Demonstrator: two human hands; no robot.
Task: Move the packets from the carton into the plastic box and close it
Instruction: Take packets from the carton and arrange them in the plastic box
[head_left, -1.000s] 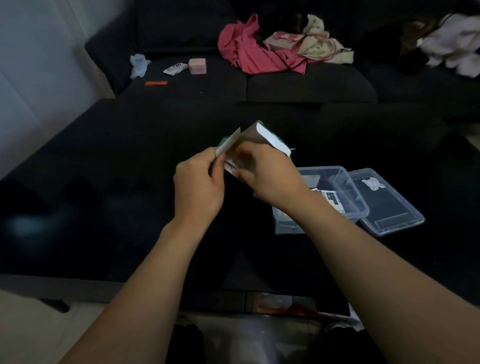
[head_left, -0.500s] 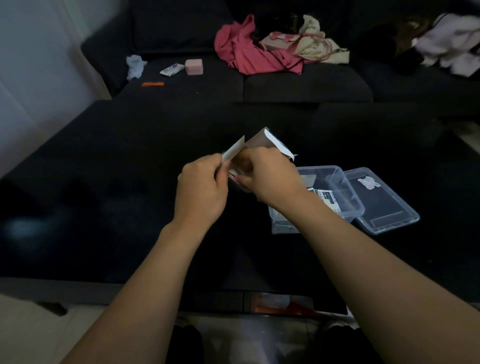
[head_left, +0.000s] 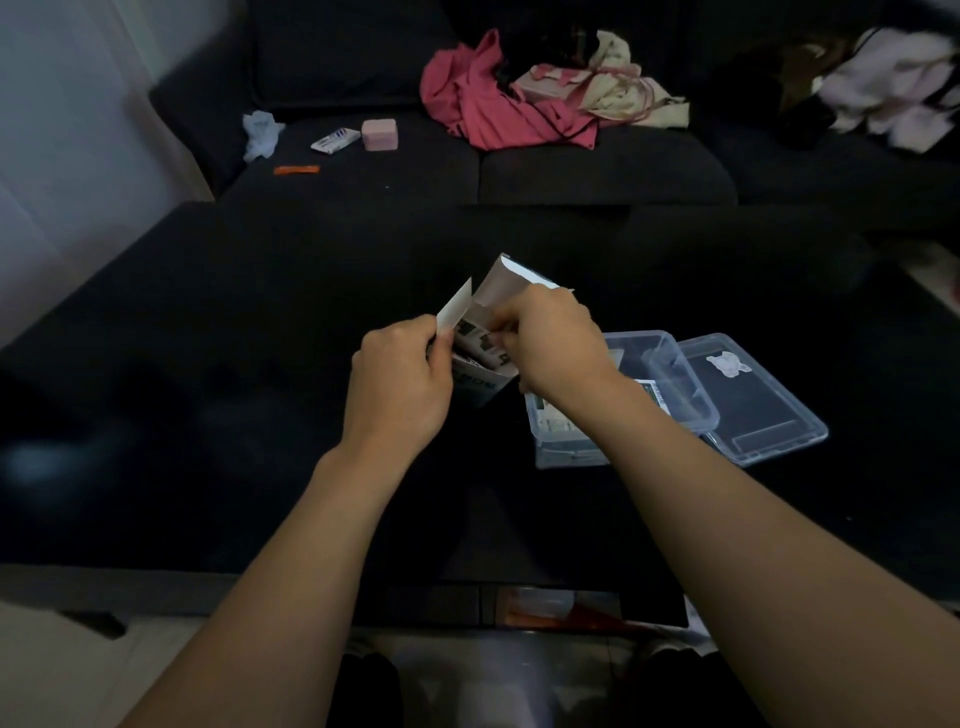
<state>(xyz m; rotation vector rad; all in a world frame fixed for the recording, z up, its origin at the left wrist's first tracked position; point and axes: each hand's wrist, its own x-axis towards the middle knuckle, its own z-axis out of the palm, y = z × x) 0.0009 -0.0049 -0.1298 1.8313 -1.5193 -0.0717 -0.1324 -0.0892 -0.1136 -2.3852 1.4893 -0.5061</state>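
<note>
The room is dim. A dark sofa (head_left: 597, 171) strewn with clothes (head_left: 483, 104) stands behind a black glossy desk (head_left: 208, 364). A pale wall (head_left: 62, 130) rises at left, above a light floor (head_left: 78, 675).

The carton (head_left: 480, 358) sits mid-worktop (head_left: 208, 364) between the left hand (head_left: 400, 384) and right hand (head_left: 550, 343). Just right of it stands the plastic box (head_left: 670, 374), its lid (head_left: 758, 410) lying further right. Behind the worktop, clothes (head_left: 498, 104) lie on a sofa (head_left: 597, 171).
</note>
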